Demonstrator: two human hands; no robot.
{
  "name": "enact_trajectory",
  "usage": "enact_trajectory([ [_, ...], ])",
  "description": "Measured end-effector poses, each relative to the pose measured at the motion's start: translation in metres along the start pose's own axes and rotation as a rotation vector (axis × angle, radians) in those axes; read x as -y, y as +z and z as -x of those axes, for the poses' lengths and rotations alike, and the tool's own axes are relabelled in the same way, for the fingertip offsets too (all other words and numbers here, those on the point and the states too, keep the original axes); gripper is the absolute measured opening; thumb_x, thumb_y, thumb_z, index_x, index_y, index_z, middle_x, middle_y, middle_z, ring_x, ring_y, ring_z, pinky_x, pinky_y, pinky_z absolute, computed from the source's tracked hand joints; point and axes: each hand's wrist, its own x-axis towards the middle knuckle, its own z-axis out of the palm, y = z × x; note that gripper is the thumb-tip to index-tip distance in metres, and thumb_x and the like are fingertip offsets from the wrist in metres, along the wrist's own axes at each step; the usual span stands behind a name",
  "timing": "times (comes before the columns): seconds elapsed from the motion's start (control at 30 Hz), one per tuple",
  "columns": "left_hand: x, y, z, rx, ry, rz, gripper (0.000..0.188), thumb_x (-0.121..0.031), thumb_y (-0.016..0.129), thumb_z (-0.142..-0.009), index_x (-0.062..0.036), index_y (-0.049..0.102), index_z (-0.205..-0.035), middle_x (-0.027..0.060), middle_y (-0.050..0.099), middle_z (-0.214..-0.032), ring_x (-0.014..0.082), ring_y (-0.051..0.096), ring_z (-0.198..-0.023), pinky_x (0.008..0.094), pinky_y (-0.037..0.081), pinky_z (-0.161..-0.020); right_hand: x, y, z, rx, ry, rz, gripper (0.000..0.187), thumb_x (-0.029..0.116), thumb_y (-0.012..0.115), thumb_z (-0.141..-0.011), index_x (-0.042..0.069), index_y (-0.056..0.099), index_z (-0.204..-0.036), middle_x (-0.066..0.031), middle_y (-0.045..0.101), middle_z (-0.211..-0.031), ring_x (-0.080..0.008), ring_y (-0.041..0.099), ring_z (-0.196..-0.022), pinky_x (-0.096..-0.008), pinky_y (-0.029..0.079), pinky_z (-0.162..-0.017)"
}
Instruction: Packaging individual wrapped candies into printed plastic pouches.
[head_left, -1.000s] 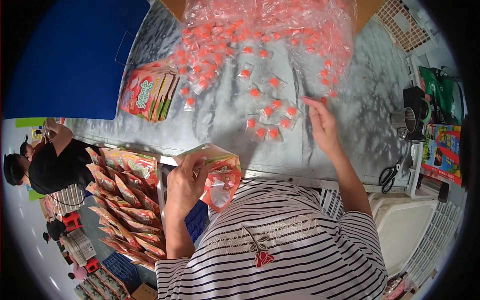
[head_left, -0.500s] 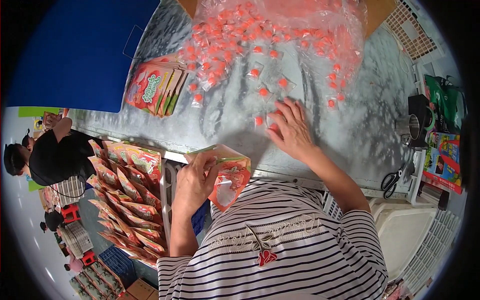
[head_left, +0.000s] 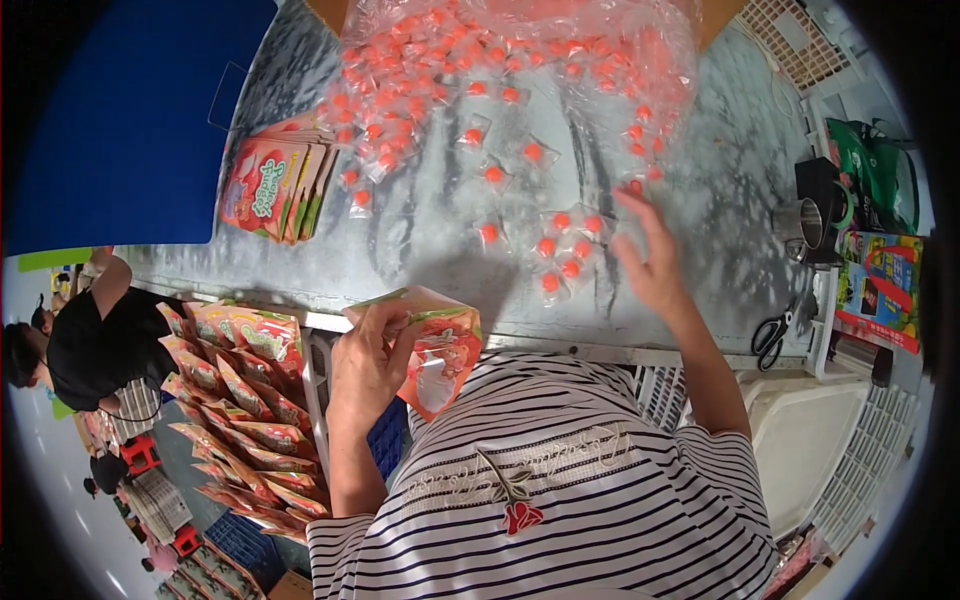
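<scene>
My left hand (head_left: 368, 362) pinches the top edge of an orange-red printed pouch (head_left: 448, 362) with a clear window, held at the table's near edge. My right hand (head_left: 655, 262) is over the tabletop with fingers apart and somewhat blurred. Its fingertips come close to a small wrapped orange-red ball (head_left: 635, 187); whether they touch it I cannot tell. Left of that hand lies a tight cluster of clear packets, each with an orange-red ball (head_left: 570, 267). A few single packets (head_left: 493, 174) are scattered farther left and beyond.
A large clear bag (head_left: 640, 30) spills many packets at the far side. Flat pouches (head_left: 268, 185) are stacked at left, beside a blue panel (head_left: 120, 120). Filled-looking pouches (head_left: 250, 400) crowd a crate at near left. Scissors (head_left: 772, 338) and a metal cup (head_left: 800, 225) are at right.
My right hand has moved right, off the packets it was touching, and its fingers have spread. Several packets now lie clustered where it was. My left hand still holds the pouch.
</scene>
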Motion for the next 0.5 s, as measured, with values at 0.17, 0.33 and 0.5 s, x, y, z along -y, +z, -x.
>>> enact_trajectory([
  [0.17,-0.004,0.002,0.000,-0.011,0.034,0.016,0.022,-0.008,0.068,-0.083,-0.0021,0.060,-0.102,0.0145,0.069,-0.081,0.0257,0.068,-0.066,0.0329,0.051,-0.058,0.025,0.044,-0.003,0.184,-0.145,0.376,0.072,0.032,0.076,-0.074,0.007,0.047,-0.135,-0.0170,0.039,-0.143,-0.0375,0.031,-0.135,-0.0468,0.027,-0.111],
  [0.33,-0.015,0.001,-0.005,-0.005,0.119,-0.014,0.025,-0.008,0.070,-0.082,-0.0017,0.060,-0.105,0.0144,0.069,-0.082,0.0239,0.069,-0.068,0.0313,0.053,-0.060,0.010,0.072,0.006,0.193,-0.328,0.496,0.052,0.028,0.074,-0.075,0.008,0.058,-0.120,-0.0154,0.045,-0.133,-0.0355,0.040,-0.123,-0.0480,0.036,-0.100],
  [0.5,-0.025,0.005,-0.022,0.019,0.179,-0.014,0.025,-0.011,0.069,-0.083,-0.0025,0.061,-0.105,0.0154,0.068,-0.084,0.0312,0.067,-0.070,0.0347,0.054,-0.062,0.005,0.055,-0.001,0.153,-0.379,0.633,0.021,0.019,0.067,-0.083,0.007,0.063,-0.100,-0.0081,0.058,-0.102,-0.0256,0.056,-0.098,-0.0346,0.048,-0.077],
])
